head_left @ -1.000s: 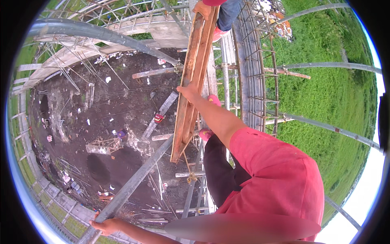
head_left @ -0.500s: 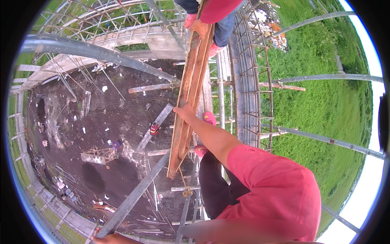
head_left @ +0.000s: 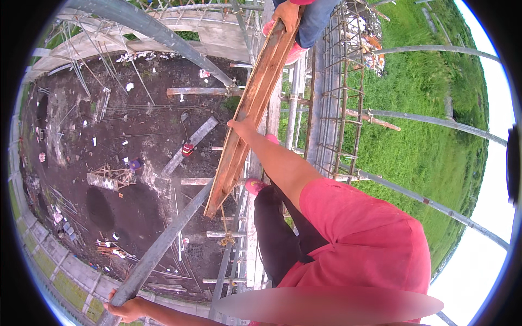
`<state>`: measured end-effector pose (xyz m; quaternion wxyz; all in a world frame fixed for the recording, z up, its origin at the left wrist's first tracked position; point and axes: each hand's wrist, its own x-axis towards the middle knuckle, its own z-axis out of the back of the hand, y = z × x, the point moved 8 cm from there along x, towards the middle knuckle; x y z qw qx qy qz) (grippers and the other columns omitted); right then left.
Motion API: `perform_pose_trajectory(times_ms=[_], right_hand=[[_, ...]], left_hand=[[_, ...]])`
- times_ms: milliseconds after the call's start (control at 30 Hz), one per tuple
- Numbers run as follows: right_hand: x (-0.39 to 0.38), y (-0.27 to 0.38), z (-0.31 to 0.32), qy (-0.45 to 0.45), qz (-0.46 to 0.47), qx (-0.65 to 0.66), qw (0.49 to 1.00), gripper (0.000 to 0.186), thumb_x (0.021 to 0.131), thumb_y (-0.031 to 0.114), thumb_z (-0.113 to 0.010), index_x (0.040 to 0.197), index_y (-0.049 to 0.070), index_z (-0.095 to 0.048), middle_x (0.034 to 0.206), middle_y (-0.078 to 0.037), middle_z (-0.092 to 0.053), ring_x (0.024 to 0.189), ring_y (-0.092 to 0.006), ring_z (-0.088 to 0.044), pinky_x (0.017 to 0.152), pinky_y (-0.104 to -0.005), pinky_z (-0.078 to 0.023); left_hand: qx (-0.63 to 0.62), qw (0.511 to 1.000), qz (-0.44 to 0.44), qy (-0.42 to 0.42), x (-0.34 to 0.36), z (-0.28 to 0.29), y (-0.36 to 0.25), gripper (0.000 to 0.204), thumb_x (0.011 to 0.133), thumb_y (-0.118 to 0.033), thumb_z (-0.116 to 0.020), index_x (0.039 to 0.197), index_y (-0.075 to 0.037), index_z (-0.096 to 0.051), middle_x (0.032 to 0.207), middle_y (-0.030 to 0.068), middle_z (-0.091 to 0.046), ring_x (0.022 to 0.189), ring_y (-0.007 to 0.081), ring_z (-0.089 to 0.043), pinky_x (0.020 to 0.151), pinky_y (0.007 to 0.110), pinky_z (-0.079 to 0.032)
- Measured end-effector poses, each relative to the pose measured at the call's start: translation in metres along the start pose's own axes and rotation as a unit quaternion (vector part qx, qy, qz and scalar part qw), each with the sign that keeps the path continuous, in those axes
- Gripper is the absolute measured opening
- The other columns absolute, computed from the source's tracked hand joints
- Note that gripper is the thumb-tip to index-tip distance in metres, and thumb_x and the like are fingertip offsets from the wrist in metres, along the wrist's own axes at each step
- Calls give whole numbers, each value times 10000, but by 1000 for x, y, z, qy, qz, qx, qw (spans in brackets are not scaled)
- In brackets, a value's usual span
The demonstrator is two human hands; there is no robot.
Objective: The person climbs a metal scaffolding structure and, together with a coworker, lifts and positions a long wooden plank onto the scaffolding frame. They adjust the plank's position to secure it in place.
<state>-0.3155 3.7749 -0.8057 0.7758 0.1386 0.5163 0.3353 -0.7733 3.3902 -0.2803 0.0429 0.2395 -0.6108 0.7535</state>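
Note:
A long wooden formwork piece [head_left: 255, 98], brown and trough-like with raised edges, slants across the middle high above the ground. My right hand [head_left: 243, 129] is closed around its left edge, about midway along. At the far end, a co-worker's hand [head_left: 285, 15] grips the same piece. Its near end hangs free beside a grey metal scaffold pole [head_left: 163, 247]. My left hand [head_left: 128, 309] is wrapped round that pole at the lower left. My pink shoes [head_left: 254, 186] stand on a narrow walkway below the formwork.
Scaffold pipes, a grey pole [head_left: 179, 49] among them, cross at the upper left. A rebar cage [head_left: 348, 103] and a metal channel [head_left: 323, 114] run along the right. Far below on dark ground are a person in a red top [head_left: 187, 149] and a wooden stand [head_left: 103, 181].
The formwork has shifted left and tilted more, its near end moving up and left in view. My right hand moved with it. My left hand stays on the pole, now showing more fully.

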Motion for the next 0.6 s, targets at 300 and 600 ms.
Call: perform_pose_trajectory(times_ms=[300, 600], right_hand=[[16, -12, -18, 38, -67, 13, 997, 934, 684, 364, -861, 1343, -101, -388, 1097, -236, -630, 902, -315, -674, 666, -462, -561], [-7, 40, -65, 95, -73, 91, 989, 871, 743, 310, -826, 1415, 26, -351, 1371, -197, -484, 1178, -389, -537, 899, -612, -485]], left_hand=[[-82, 997, -12, 3, 10, 0, 9, 373, 808, -183, -716, 739, 152, -566, 773, 265, -644, 719, 349, -663, 602, 459, -555], [-23, 999, -22, 13, -8, -1, -17, 514, 866, -328, -665, 1146, 24, -416, 737, 145, -635, 645, 220, -608, 624, 329, -505]])
